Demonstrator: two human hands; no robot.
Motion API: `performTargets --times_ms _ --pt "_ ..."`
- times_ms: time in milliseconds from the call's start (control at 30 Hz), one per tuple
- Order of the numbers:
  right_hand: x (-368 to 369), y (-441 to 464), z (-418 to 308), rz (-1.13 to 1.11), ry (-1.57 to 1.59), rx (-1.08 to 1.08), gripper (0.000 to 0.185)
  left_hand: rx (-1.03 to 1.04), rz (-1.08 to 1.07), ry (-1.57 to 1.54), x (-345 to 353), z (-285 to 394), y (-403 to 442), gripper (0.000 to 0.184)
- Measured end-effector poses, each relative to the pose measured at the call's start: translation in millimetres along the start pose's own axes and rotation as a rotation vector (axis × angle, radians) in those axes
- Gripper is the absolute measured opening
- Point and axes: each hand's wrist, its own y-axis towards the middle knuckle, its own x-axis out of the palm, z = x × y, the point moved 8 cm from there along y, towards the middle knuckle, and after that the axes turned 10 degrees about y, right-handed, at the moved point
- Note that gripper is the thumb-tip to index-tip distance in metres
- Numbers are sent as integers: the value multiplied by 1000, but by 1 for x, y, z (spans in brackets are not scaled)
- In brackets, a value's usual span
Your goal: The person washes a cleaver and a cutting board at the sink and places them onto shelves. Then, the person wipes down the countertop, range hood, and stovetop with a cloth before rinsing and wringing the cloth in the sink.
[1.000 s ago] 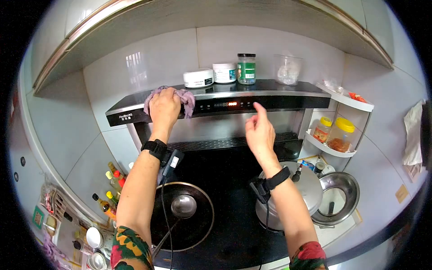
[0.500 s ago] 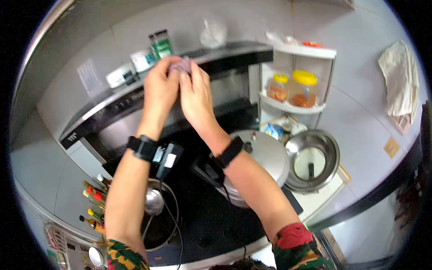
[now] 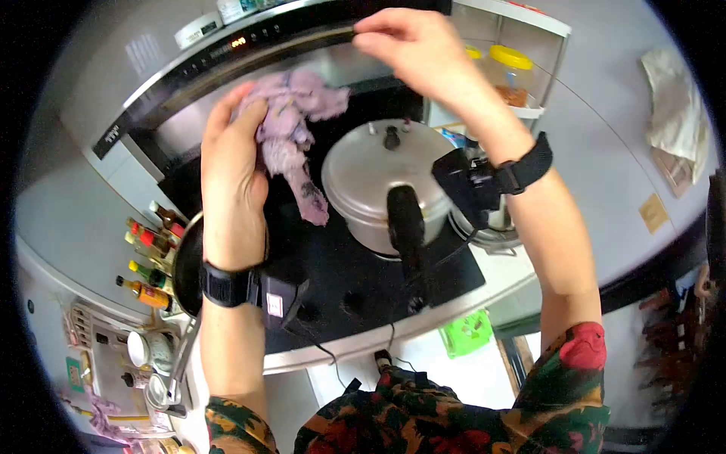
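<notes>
My left hand point(image 3: 234, 151) grips a purple-pink cloth point(image 3: 287, 125), which hangs down in folds over the black stovetop point(image 3: 325, 303). Up and to the right, my right hand point(image 3: 404, 45) is raised in front of the range hood point(image 3: 265, 41), its thumb and fingertips drawn together. Whether anything small lies between those fingertips cannot be made out. Below it stands a lidded silver pressure cooker point(image 3: 378, 163) with a black handle. A dark pan point(image 3: 187, 265) is partly hidden behind my left forearm.
Sauce bottles point(image 3: 147, 291) stand at the left, near a sink area with cups point(image 3: 139, 349). A corner shelf point(image 3: 529, 112) at the right holds a yellow-lidded jar point(image 3: 511, 74). A green basket point(image 3: 466, 333) is on the floor. Cables hang from both wrists.
My hands were together on the cloth at the hood's top edge and have separated. The cloth has come down in my left hand; my right hand has moved right. The view has tilted downward.
</notes>
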Motion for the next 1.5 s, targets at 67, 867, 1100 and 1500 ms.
performTargets --times_ms 67,867,1100,1500 --pt "-31 -17 -17 -38 -4 16 21 -94 93 -39 -16 -30 -35 23" --pt "-161 -278 63 695 377 748 22 -128 -103 1191 3 -306 -273 37" --pt "-214 -454 214 908 384 1248 27 146 -507 1546 116 -334 -281 42" --pt "-157 -486 338 269 733 1230 20 -33 -244 1471 36 -290 -310 31"
